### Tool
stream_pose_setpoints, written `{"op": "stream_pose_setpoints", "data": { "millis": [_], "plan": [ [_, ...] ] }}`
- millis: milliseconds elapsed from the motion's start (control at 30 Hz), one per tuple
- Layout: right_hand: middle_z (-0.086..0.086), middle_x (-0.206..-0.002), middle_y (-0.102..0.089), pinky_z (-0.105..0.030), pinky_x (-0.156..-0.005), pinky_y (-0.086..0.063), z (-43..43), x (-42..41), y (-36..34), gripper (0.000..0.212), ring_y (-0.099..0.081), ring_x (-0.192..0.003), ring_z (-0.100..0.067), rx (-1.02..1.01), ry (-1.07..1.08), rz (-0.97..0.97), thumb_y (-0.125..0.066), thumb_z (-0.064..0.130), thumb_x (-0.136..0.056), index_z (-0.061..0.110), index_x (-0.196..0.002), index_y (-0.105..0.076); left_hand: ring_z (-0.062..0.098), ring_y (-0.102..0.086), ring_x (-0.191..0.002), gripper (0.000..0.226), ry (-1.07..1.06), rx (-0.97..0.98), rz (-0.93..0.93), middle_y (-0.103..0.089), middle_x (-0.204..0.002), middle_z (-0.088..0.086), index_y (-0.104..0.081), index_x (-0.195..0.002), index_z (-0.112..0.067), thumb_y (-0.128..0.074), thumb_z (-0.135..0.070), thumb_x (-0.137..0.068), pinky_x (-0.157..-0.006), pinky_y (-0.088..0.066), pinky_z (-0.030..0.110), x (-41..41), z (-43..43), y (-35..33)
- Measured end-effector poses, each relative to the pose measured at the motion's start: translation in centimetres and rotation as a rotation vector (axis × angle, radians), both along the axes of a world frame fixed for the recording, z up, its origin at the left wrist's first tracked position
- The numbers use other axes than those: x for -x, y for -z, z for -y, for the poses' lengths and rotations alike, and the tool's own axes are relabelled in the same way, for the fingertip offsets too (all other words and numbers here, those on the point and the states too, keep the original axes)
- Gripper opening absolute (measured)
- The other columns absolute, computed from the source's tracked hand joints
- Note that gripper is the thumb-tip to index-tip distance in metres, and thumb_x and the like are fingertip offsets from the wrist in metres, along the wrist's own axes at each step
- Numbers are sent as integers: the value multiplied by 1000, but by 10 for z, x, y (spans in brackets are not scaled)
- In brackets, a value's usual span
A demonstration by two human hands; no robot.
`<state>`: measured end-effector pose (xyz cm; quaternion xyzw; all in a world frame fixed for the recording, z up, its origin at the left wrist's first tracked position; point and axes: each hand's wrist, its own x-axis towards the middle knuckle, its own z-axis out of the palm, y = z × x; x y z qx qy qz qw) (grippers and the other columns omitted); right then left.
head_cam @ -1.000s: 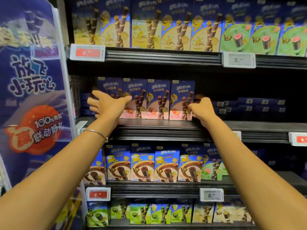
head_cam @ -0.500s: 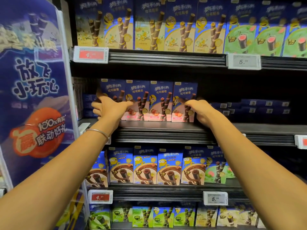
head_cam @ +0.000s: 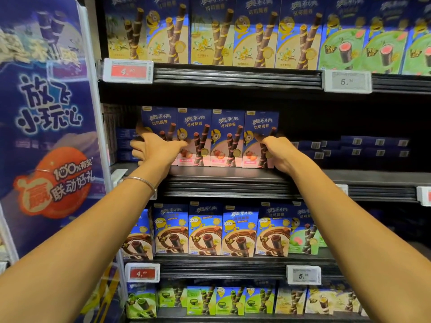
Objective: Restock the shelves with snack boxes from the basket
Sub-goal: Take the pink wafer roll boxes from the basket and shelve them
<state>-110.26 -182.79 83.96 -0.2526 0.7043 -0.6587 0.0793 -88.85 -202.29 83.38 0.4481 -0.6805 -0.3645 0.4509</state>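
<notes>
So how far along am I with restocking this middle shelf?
Done: a row of four strawberry boxes stands upright at the front of the middle shelf. In hand: your left hand and right hand grip the row's ends, apparently squaring it up. Left: the shelf front right of the row is bare, with flat boxes at the back. The basket is out of view.

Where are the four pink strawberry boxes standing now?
In the head view, the strawberry boxes stand on the second shelf down, between the left hand and the right hand.
</notes>
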Motion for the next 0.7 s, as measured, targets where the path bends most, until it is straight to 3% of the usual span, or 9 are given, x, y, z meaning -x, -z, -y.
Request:
{"op": "stream_pose_setpoints", "data": {
  "millis": [167, 333, 467, 700],
  "plan": [
    [-11, -111, -71, -54, -104, -50, -1, 7, 2, 6, -65, -113, -32, 21, -22, -4, -63, 21, -96, 16, -95, -62, 48, -15, -156, 121, 2, 15, 61, -7, -171, 28, -18, -162, -8, -93, -46, -75, -124, -25, 60, 0, -1, 0],
    [-17, -112, -72, -54, -98, -54, 1, 11, 7, 16, -69, -104, -33, 73, 19, 38, -70, 21, -93, 7, -100, -64, 49, -15, -155, 126, 6, 32, 89, -8, -170, 28, -15, -162, -9, -94, -49, -73, -124, -25, 61, -1, -1, 1],
    [-13, -105, -71, -49, -98, -54, 5, 10, 8, 11, -68, -101, -29, 61, 9, 69, -56, 20, -99, 10, -100, -61, 50, -15, -155, 132, 1, 48, 80, -9, -168, 29, -8, -163, -11, -95, -48, -71, -123, -26, 62, -2, 0, 2],
    [-12, -107, -74, -48, -98, -55, 7, 19, 4, 29, -70, -104, -29, 122, 39, 179, -36, 17, -104, 12, -102, -65, 50, -15, -155, 134, 4, 53, 71, -9, -168, 29, -6, -163, -11, -96, -47, -70, -124, -26, 63, -2, 1, 3]
  ]
}}
